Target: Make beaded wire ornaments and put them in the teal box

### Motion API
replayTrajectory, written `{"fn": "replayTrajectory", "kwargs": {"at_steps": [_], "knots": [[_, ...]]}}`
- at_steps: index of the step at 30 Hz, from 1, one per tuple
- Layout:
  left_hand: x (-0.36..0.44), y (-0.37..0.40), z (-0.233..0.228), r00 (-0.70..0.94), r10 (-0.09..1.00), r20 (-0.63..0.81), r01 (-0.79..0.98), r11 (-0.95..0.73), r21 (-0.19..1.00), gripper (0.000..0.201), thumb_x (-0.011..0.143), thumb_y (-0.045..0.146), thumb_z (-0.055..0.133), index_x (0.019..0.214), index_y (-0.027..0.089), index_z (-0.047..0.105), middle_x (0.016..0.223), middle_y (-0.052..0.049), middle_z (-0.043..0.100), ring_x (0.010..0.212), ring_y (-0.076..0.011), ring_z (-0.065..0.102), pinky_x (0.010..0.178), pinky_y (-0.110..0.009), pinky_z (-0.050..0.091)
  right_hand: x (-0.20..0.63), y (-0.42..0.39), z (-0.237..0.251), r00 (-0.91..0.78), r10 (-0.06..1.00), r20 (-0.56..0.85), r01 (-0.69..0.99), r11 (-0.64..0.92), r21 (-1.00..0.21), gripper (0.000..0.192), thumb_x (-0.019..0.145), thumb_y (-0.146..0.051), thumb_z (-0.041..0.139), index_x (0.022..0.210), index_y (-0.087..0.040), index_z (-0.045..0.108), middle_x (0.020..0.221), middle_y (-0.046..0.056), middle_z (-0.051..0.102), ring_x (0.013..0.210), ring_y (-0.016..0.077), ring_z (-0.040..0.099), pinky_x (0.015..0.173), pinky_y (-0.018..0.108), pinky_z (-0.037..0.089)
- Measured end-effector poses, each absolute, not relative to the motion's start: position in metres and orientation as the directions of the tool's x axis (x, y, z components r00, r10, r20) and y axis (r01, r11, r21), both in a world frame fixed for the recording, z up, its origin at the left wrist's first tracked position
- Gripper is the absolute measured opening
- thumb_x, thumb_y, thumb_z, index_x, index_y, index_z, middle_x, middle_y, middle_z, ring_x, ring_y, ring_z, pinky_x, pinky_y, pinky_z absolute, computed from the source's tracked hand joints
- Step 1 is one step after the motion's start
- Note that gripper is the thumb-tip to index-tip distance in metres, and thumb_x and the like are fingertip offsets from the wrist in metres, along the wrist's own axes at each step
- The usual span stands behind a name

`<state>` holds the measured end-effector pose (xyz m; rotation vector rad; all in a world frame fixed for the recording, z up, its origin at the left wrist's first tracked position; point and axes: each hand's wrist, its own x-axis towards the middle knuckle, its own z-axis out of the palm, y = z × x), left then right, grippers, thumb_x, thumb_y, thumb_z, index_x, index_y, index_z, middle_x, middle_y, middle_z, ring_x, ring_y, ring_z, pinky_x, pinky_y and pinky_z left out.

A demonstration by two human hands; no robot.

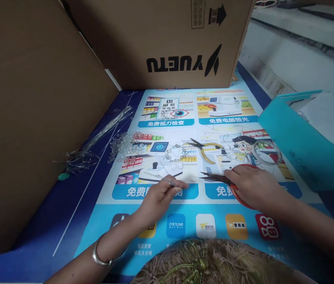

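Observation:
My left hand is closed in a pinch on a thin wire, whose end sticks out to the left. In my right hand are red-handled scissors, their dark blades pointing left toward my left hand. The gap between the blades is hard to make out. Pliers with yellow handles lie just beyond the scissors. A strand of clear beads and wire rests beyond my left hand, beside a pile of loose clear beads. Further left lies a bundle of thin wires.
A large cardboard box stands at the back, with a cardboard panel along the left. At right sits a turquoise box with white contents. A clear roll of tape or wire lies on the printed table cover.

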<state>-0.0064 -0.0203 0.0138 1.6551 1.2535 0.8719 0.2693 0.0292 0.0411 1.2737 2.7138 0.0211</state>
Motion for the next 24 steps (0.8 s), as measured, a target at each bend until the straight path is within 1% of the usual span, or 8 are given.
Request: {"fn": "replayTrajectory", "kwargs": {"at_steps": [4,8,11,14,17,20,22,24], "knots": [[-0.006,-0.021,0.015,0.244,0.969,0.031,0.374,-0.123,0.919,0.017,0.088,0.019,0.042,0.096,0.02,0.056,0.098,-0.004,0.062,0.098,-0.0165,0.056,0.083,-0.032,0.044,0.27,0.029,0.039,-0.641,0.759,-0.114,0.757,0.65,0.064,0.019,0.082,-0.019,0.043,0.099,-0.02,0.053,0.089,0.007,0.059,0.074,0.0177,0.051,0.054,0.027,0.025],[-0.003,-0.017,0.012,0.276,0.961,-0.018,0.401,-0.098,0.911,0.016,0.089,0.022,0.04,0.091,0.019,0.056,0.094,-0.004,0.064,0.091,-0.0158,0.058,0.079,-0.031,0.045,0.27,0.029,0.038,-0.637,0.764,-0.101,0.764,0.644,0.053,0.019,0.083,-0.02,0.042,0.099,-0.019,0.053,0.088,0.007,0.059,0.074,0.0179,0.052,0.055,0.027,0.027],[-0.001,-0.014,0.013,0.292,0.955,-0.045,0.398,-0.079,0.914,0.015,0.089,0.023,0.04,0.087,0.019,0.054,0.092,-0.004,0.064,0.087,-0.0156,0.058,0.076,-0.03,0.044,0.268,0.027,0.041,-0.63,0.767,-0.116,0.773,0.634,-0.009,0.02,0.086,-0.024,0.04,0.099,-0.019,0.054,0.088,0.008,0.059,0.076,0.0184,0.052,0.057,0.027,0.03],[0.001,-0.015,0.022,0.336,0.938,-0.078,0.349,-0.047,0.936,0.016,0.089,0.022,0.038,0.081,0.018,0.052,0.085,-0.004,0.063,0.079,-0.0143,0.059,0.072,-0.029,0.044,0.266,0.023,0.05,-0.623,0.762,-0.174,0.782,0.604,-0.155,0.025,0.085,-0.036,0.043,0.099,-0.019,0.054,0.088,0.008,0.059,0.08,0.0205,0.053,0.06,0.027,0.034],[0.002,-0.022,0.034,0.42,0.889,-0.18,0.222,0.092,0.971,0.015,0.088,0.023,0.039,0.08,0.017,0.05,0.079,-0.003,0.062,0.072,-0.0135,0.06,0.068,-0.028,0.046,0.264,0.017,0.065,-0.641,0.718,-0.273,0.757,0.533,-0.378,0.036,0.082,-0.049,0.045,0.098,-0.019,0.053,0.087,0.007,0.059,0.076,0.0195,0.053,0.059,0.026,0.036],[0.005,-0.031,0.042,0.509,0.808,-0.297,0.079,0.299,0.951,0.011,0.088,0.025,0.042,0.083,0.017,0.047,0.076,-0.003,0.062,0.065,-0.0131,0.061,0.063,-0.029,0.047,0.264,0.007,0.081,-0.712,0.603,-0.359,0.67,0.432,-0.604,0.037,0.082,-0.051,0.044,0.099,-0.019,0.051,0.081,0.004,0.058,0.068,0.0156,0.052,0.057,0.024,0.037],[0.009,-0.037,0.044,0.56,0.756,-0.339,0.037,0.386,0.922,0.01,0.087,0.025,0.044,0.084,0.016,0.048,0.075,-0.003,0.062,0.061,-0.0126,0.061,0.061,-0.028,0.047,0.265,0.0,0.087,-0.752,0.542,-0.376,0.615,0.369,-0.698,0.036,0.083,-0.05,0.043,0.101,-0.019,0.049,0.078,0.002,0.058,0.066,0.0141,0.051,0.057,0.023,0.037],[0.013,-0.043,0.044,0.605,0.712,-0.356,0.035,0.423,0.906,0.01,0.086,0.024,0.045,0.085,0.016,0.049,0.074,-0.002,0.061,0.061,-0.0121,0.061,0.06,-0.027,0.047,0.265,-0.006,0.09,-0.769,0.507,-0.39,0.584,0.307,-0.751,0.035,0.085,-0.048,0.04,0.102,-0.019,0.049,0.077,0.001,0.057,0.065,0.0131,0.05,0.056,0.022,0.036]]}}
